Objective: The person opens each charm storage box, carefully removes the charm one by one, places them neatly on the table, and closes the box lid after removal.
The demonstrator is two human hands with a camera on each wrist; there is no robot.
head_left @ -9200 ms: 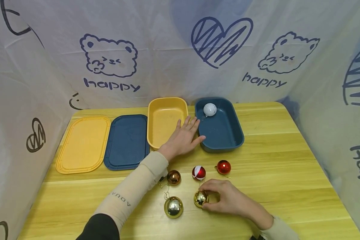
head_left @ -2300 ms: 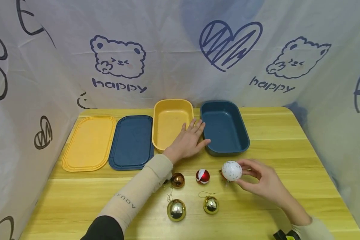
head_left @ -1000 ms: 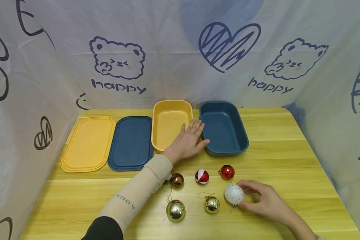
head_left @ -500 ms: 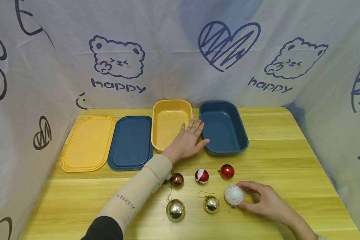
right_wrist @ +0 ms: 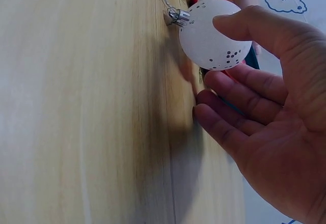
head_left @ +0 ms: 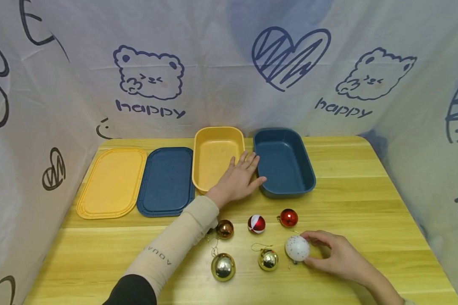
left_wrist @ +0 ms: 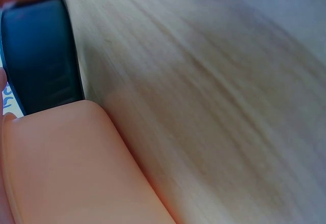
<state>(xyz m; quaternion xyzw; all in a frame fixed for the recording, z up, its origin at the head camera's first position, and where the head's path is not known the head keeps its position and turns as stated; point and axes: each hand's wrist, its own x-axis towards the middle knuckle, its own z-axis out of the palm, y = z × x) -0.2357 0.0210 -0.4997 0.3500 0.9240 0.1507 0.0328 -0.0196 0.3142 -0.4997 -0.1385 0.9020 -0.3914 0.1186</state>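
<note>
My right hand (head_left: 339,256) pinches a white speckled Christmas bauble (head_left: 297,248) between thumb and fingertips, low at the table's right front. In the right wrist view its silver cap and loop (right_wrist: 179,17) point away from the palm. My left hand (head_left: 236,180) lies spread with straight fingers over the neighbouring sides of the yellow box (head_left: 196,169) and the blue box (head_left: 290,192). Close to the white bauble are a red bauble (head_left: 289,217), a red-and-white bauble (head_left: 256,224) and a gold bauble (head_left: 268,259). A larger gold bauble (head_left: 223,267) and a bronze bauble (head_left: 225,229) lie further left.
A yellow lid (head_left: 112,182) and a blue lid (head_left: 166,182) lie flat at the table's left. A patterned cloth (head_left: 213,63) stands behind and beside the wooden table (head_left: 358,178). A dark item is partly hidden beside my left sleeve (head_left: 175,237).
The white bauble has come out of the blue box and down to the front right. My right hand has let go of the smaller gold bauble. My left hand stays put.
</note>
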